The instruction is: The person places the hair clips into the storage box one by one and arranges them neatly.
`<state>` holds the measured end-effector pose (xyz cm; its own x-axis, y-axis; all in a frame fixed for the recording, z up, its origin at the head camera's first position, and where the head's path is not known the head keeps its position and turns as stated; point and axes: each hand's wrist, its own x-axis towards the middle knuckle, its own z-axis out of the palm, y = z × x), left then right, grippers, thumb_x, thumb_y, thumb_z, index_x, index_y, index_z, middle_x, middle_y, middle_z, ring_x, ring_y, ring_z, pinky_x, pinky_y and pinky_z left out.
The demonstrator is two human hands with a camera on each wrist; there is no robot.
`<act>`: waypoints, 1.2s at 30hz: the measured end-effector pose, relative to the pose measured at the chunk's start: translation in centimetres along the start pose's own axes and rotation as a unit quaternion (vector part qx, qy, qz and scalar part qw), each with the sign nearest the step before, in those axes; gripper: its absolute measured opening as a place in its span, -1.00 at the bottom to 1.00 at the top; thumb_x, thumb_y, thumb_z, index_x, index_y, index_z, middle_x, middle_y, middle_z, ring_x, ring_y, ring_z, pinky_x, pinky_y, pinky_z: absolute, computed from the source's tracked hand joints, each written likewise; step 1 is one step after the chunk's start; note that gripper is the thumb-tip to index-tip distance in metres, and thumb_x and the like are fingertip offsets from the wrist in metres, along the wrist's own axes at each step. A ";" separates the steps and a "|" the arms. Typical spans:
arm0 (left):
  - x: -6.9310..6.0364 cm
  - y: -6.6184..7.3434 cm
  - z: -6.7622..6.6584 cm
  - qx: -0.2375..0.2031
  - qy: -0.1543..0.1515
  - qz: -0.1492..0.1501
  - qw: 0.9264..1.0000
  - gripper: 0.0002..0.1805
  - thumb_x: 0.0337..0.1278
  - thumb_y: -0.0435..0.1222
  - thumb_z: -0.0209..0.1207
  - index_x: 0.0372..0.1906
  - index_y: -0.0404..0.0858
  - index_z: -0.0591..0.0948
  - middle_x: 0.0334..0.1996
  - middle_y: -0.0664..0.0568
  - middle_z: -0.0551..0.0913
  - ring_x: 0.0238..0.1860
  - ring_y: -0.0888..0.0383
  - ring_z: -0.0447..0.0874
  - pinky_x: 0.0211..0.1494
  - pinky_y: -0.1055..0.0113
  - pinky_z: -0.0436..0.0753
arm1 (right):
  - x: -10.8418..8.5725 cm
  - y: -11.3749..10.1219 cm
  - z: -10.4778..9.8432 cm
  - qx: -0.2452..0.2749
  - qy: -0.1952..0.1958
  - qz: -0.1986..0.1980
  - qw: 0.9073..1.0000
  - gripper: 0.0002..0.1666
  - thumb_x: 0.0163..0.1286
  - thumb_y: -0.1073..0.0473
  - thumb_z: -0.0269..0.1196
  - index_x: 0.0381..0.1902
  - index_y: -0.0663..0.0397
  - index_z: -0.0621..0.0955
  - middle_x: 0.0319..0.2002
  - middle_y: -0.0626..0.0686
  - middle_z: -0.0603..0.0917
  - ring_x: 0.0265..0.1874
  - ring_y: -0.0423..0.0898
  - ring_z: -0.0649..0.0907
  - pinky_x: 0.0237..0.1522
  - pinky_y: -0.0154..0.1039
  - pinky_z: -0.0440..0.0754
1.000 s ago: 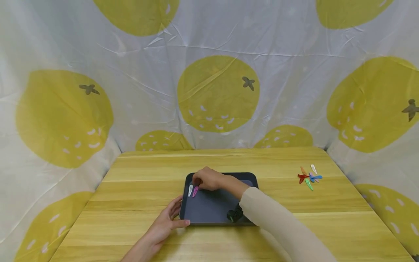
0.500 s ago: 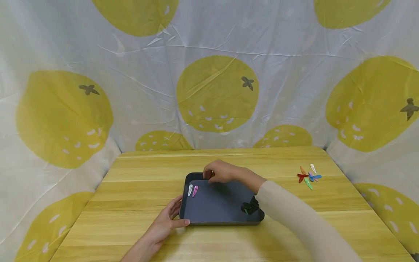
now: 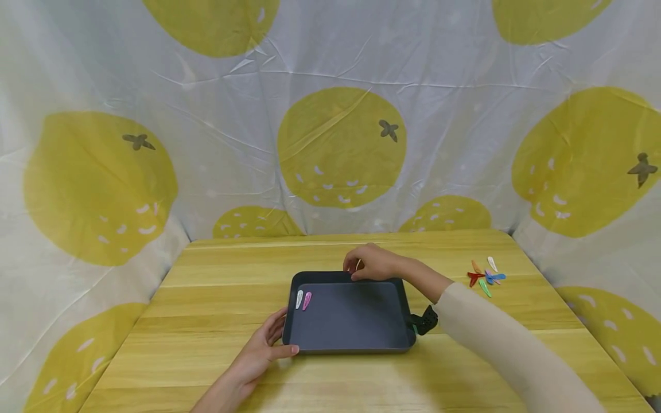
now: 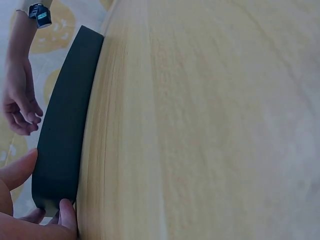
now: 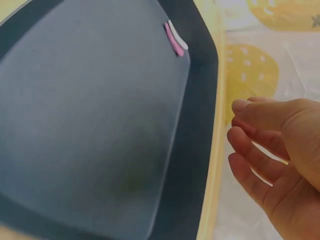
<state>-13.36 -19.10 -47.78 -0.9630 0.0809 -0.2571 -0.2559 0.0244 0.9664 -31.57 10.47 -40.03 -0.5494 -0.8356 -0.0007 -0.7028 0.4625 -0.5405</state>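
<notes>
A dark rectangular baking tray (image 3: 351,321) lies on the table. In its far left corner, a white hair clip (image 3: 299,299) and a pink hair clip (image 3: 307,301) rest side by side. My left hand (image 3: 265,344) grips the tray's near left corner, thumb at the front rim and fingers along the left side; the left wrist view shows fingertips low against the dark wall (image 4: 65,120). Over the tray's far rim hovers my right hand (image 3: 374,263), loosely curled; the right wrist view shows nothing between its fingers (image 5: 255,155).
On the table's right side lies a small pile of hair clips: red (image 3: 474,279), orange (image 3: 476,267), green (image 3: 484,288), blue (image 3: 496,277) and white (image 3: 492,264), with a pink one partly hidden. A lemon-print cloth (image 3: 341,149) hangs behind the wooden table (image 3: 232,275).
My right hand has moved right, away from the two clips in the tray's corner to above the far rim. The clips stay there. My left hand keeps its hold on the tray.
</notes>
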 end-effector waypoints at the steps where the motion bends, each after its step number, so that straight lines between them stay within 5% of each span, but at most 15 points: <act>1: 0.0 0.0 0.0 0.000 0.000 0.000 1.000 0.06 -0.04 -0.56 0.46 0.60 -0.28 0.19 0.53 -0.32 0.24 0.52 -0.30 0.13 0.53 -0.27 0.13 | -0.4 0.2 -0.1 0.004 0.003 0.002 1.000 -0.74 0.44 0.35 0.34 0.06 0.27 0.69 -0.10 0.14 0.73 -0.13 -0.06 0.73 -0.08 -0.23 0.71; 36: 0.1 0.2 0.0 0.011 -0.002 -0.014 1.000 0.06 -0.02 -0.53 0.48 0.61 -0.25 0.19 0.55 -0.31 0.20 0.54 -0.31 0.07 0.54 -0.28 0.08 | -10.8 6.0 -4.8 0.040 0.070 0.092 0.992 -0.83 0.45 0.37 0.31 -0.02 0.23 0.69 -0.22 -0.01 0.68 -0.16 0.01 0.74 -0.12 -0.12 0.74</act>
<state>-13.55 -19.05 -47.61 -0.9549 0.0836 -0.2848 -0.2816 0.0482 0.9583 -31.97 23.71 -39.22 -0.7269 -0.6867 0.0082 -0.5491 0.5740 -0.6075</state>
